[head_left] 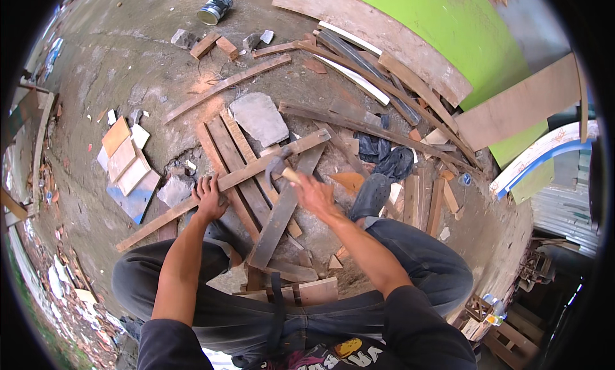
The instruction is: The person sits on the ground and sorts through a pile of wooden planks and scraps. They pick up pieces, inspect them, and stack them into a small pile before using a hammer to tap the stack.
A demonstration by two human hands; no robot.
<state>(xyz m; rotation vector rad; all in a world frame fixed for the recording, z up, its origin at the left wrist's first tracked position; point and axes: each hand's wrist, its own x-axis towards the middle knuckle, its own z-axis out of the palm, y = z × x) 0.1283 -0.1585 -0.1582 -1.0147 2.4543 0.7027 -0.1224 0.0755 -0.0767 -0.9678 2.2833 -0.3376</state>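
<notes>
My right hand (pixel 314 195) is closed round the light wooden handle of a claw hammer (pixel 278 165). The hammer's metal head is at a long wooden strip (pixel 256 167); whether it touches the wood I cannot tell. This strip runs slantwise from lower left to upper right across several planks. With its fingers bent over the strip, my left hand (pixel 209 198) grips it left of the hammer. Beneath lie a brown plank (pixel 238 171) and a greyish board (pixel 282 215). A flat grey stone slab (pixel 259 119) lies just beyond the strip.
Small board pieces (pixel 125 155) are stacked at the left. A paint can (pixel 215 8) lies tipped over at the far side, near broken bricks (pixel 205 44). Long battens and a green panel (pixel 442 24) spread across the right. Black plastic (pixel 387 157) lies beyond my right foot.
</notes>
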